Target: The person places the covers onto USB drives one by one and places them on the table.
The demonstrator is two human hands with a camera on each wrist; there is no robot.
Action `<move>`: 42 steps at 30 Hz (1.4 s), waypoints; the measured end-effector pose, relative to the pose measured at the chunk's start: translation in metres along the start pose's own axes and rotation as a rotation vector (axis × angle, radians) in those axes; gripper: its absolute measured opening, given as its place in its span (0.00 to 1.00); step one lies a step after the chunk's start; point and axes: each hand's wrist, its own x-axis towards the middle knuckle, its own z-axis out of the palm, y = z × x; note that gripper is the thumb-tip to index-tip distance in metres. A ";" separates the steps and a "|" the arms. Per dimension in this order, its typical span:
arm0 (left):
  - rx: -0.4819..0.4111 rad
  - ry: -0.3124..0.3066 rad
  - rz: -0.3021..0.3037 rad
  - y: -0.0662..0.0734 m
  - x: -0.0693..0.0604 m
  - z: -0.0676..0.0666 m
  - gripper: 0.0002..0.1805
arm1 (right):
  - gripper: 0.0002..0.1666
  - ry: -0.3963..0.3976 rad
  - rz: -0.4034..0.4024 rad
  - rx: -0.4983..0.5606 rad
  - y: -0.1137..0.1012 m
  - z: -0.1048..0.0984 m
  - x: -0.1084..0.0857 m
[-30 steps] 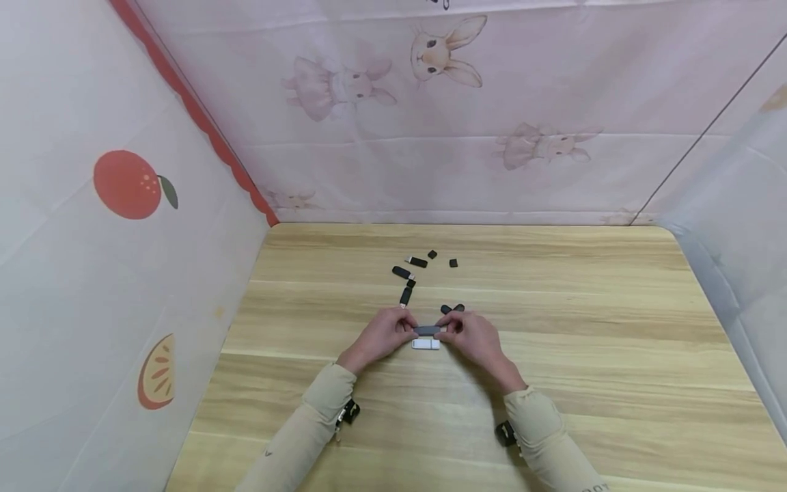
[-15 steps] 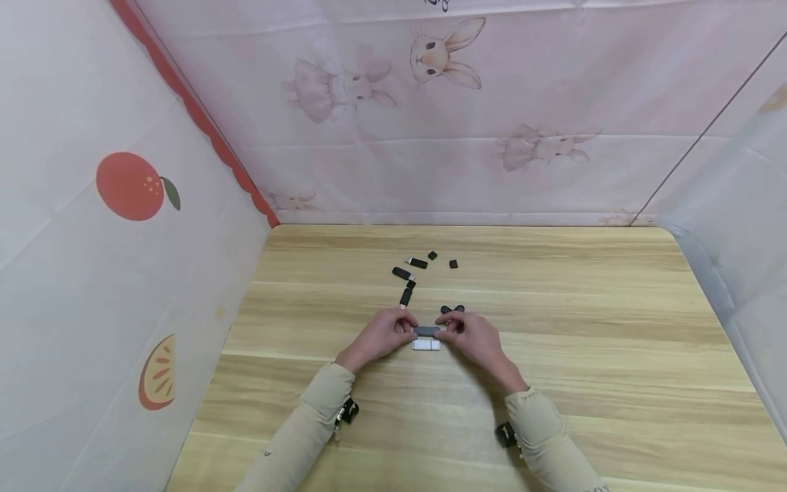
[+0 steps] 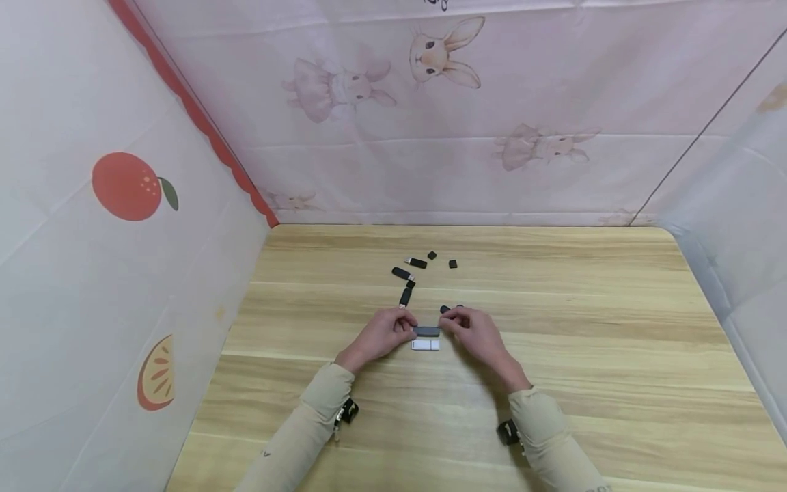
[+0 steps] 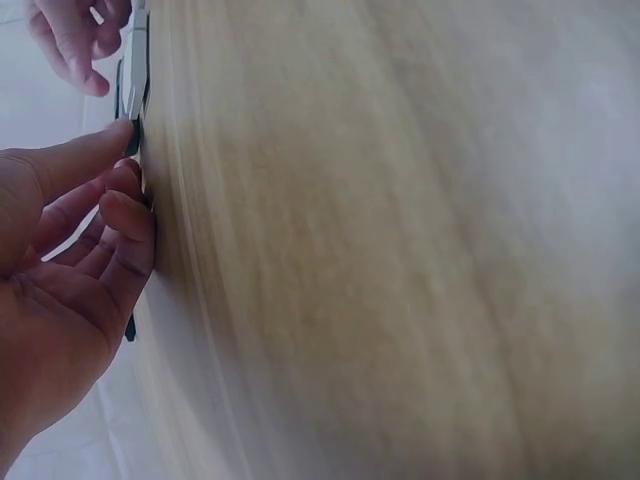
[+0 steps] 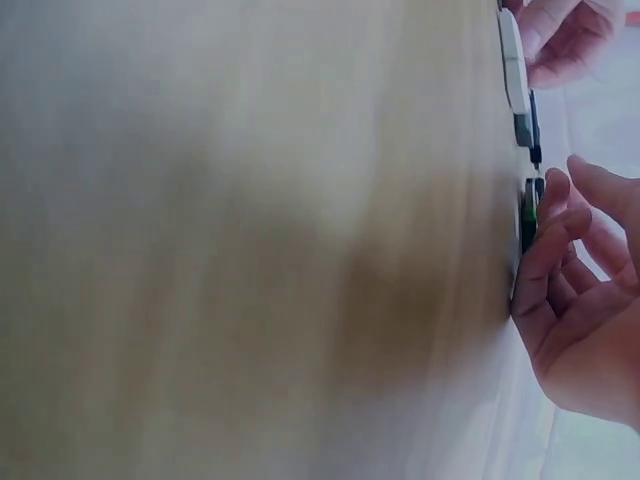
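A grey USB stick [image 3: 427, 331] lies crosswise on the table, just beyond a white capped USB stick [image 3: 425, 346]. My left hand [image 3: 391, 335] pinches the grey stick's left end between thumb and fingers. Apart from the grey stick's right end is my right hand [image 3: 476, 333]. In the right wrist view the right hand [image 5: 590, 270] has its thumb away from its loosely bent fingers, with nothing held between them. Behind its fingertips, a dark USB stick [image 3: 445, 309] is partly hidden. In the left wrist view, the white stick [image 4: 136, 65] shows edge-on past the left thumb.
Several black USB sticks with bare plugs, one of them a black stick [image 3: 402, 273], lie farther back on the wooden table [image 3: 584, 307]. Small black caps, such as a square cap [image 3: 453, 264], lie near them. Printed cloth walls [image 3: 430, 171] border the table's back and sides.
My right hand has let go of the grey stick's right end and shifted slightly to the right, covering more of the dark sticks behind it. The left hand stays in place.
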 end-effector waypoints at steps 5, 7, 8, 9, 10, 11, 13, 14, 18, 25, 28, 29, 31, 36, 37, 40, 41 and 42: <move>0.032 0.007 -0.004 0.001 0.001 0.000 0.08 | 0.10 0.031 0.016 0.072 0.006 -0.009 0.003; 0.047 0.008 -0.003 0.002 0.003 -0.001 0.08 | 0.12 0.040 0.026 0.083 0.009 -0.014 0.004; 0.051 0.008 -0.003 0.002 0.003 -0.001 0.08 | 0.13 0.043 0.031 0.091 0.010 -0.016 0.004; 0.055 0.008 -0.004 0.003 0.004 -0.001 0.08 | 0.15 0.044 0.034 0.098 0.012 -0.018 0.005; 0.057 0.008 -0.005 0.003 0.004 -0.001 0.08 | 0.17 0.045 0.038 0.106 0.014 -0.020 0.005; 0.058 0.006 -0.006 0.003 0.004 -0.002 0.08 | 0.19 0.044 0.041 0.115 0.016 -0.022 0.005; 0.059 0.006 -0.003 0.004 0.005 -0.002 0.08 | 0.23 0.034 0.041 0.128 0.020 -0.026 0.006; 0.058 0.006 -0.003 0.004 0.005 -0.002 0.07 | 0.24 0.026 0.038 0.129 0.022 -0.028 0.007; 0.058 0.009 0.004 0.003 0.006 -0.002 0.07 | 0.26 -0.017 0.017 0.109 0.026 -0.034 0.009; 0.057 0.015 -0.011 0.002 0.006 -0.002 0.06 | 0.28 -0.078 -0.025 0.043 0.023 -0.036 0.012; 0.046 0.012 -0.012 0.002 0.005 -0.004 0.06 | 0.27 -0.092 -0.035 -0.009 0.021 -0.035 0.014; 0.043 0.010 -0.012 0.003 0.005 -0.004 0.06 | 0.26 -0.095 -0.038 -0.028 0.020 -0.035 0.014; 0.037 0.004 -0.014 0.003 0.005 -0.004 0.06 | 0.25 -0.097 -0.041 -0.059 0.020 -0.034 0.014; 0.018 -0.018 -0.018 0.004 0.006 -0.006 0.06 | 0.20 -0.078 -0.037 -0.068 0.020 -0.033 0.013; 0.014 -0.023 -0.017 0.005 0.007 -0.007 0.06 | 0.19 -0.072 -0.038 -0.068 0.020 -0.032 0.012; 0.019 -0.027 -0.017 0.006 0.009 -0.007 0.06 | 0.19 -0.055 -0.054 -0.087 0.021 -0.031 0.012; 0.025 -0.024 -0.013 0.006 0.010 -0.008 0.05 | 0.19 -0.050 -0.060 -0.097 0.021 -0.031 0.011; 0.031 -0.021 -0.010 0.007 0.011 -0.008 0.05 | 0.19 -0.046 -0.066 -0.109 0.021 -0.030 0.012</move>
